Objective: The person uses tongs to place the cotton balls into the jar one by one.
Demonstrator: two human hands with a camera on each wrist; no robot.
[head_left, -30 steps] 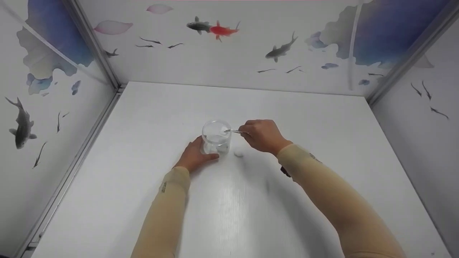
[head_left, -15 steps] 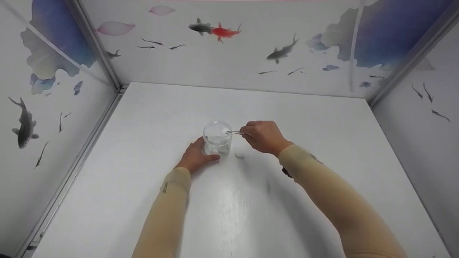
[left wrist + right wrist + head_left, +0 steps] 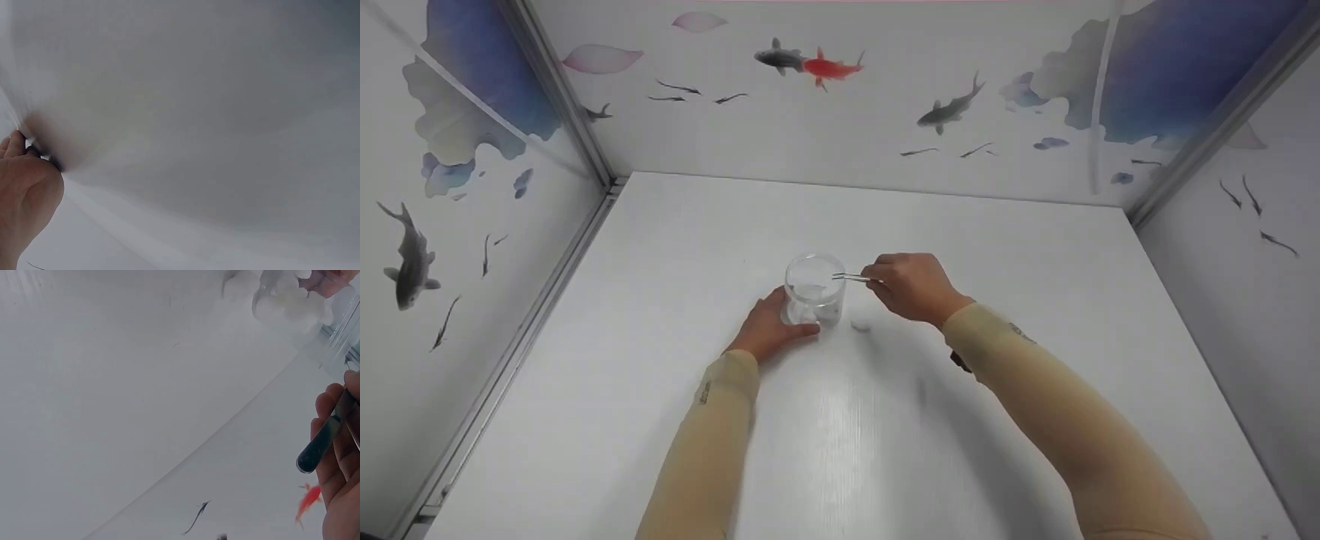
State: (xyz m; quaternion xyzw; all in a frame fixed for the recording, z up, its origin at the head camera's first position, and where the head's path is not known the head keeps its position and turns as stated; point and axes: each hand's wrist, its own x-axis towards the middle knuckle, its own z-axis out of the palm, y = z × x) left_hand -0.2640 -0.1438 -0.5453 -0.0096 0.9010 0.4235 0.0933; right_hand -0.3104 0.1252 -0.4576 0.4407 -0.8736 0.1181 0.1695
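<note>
A clear, round jar (image 3: 814, 301) stands on the white table, with soft white cotton balls (image 3: 295, 305) showing through its wall in the right wrist view. My left hand (image 3: 769, 326) grips the jar low on its near left side, thumb across the front. Metal tweezers (image 3: 851, 277) are pinched in my right hand (image 3: 911, 283). Their two tips reach over the jar's right rim and stand slightly apart, with nothing visible between them. A single cotton ball (image 3: 860, 325) lies on the table just right of the jar. The left wrist view shows only part of the left hand (image 3: 28, 197).
White panels printed with fish enclose the table (image 3: 660, 247) at the back and both sides. A metal frame rail (image 3: 562, 259) runs along its left edge.
A small white tuft at the tweezer tips, seen over the jar earlier, is gone from them now, and the tips have parted. Both hands stay in nearly the same place.
</note>
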